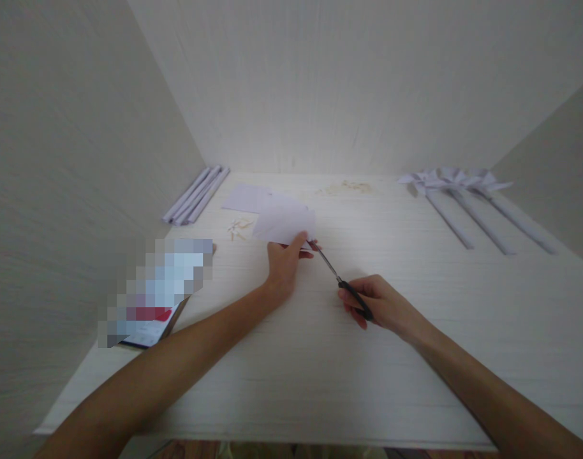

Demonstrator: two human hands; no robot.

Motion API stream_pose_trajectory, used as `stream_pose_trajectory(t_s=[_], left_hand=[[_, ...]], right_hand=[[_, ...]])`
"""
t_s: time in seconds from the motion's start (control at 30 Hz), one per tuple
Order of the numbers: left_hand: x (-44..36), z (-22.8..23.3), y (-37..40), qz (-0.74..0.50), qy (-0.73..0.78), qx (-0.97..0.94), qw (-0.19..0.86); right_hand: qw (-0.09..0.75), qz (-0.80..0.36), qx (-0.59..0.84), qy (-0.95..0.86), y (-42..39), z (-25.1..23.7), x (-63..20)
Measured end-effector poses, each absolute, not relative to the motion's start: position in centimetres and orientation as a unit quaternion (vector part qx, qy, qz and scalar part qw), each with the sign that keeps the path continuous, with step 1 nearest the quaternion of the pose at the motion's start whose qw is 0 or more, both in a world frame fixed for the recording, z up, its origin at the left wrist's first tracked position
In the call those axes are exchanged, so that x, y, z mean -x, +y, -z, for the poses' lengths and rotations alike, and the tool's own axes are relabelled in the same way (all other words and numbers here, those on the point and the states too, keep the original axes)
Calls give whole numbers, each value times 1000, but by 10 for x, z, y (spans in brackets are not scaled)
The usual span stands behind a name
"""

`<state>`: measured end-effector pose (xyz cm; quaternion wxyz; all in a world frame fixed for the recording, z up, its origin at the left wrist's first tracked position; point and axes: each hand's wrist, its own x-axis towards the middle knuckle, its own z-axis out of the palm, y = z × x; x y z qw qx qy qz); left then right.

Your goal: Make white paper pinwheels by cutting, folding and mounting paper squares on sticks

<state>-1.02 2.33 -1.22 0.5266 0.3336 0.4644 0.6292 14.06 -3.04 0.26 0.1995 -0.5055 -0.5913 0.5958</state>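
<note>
My left hand [284, 264] pinches the near edge of a folded white paper sheet [284, 220] lifted just above the table [320, 357]. My right hand [375, 303] grips the black handles of a pair of scissors [342, 280]. The blades point up and left, and their tips meet the paper's near edge right beside my left thumb. Whether the blades are apart is too small to tell.
Another flat white sheet [246, 197] lies behind the held one. Rolled paper sticks [196, 194] rest at the back left, and three paper pinwheels on paper stems [464, 204] at the back right. Small scraps [238, 228] and a phone [152, 306] lie on the left.
</note>
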Motion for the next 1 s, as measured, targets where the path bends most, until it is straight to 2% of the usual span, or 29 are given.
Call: stream_pose_trajectory(t_s=[1.0], left_hand=[[10, 12, 22, -660, 435, -316, 525]], right_hand=[[211, -625, 509, -552, -32, -9, -137]])
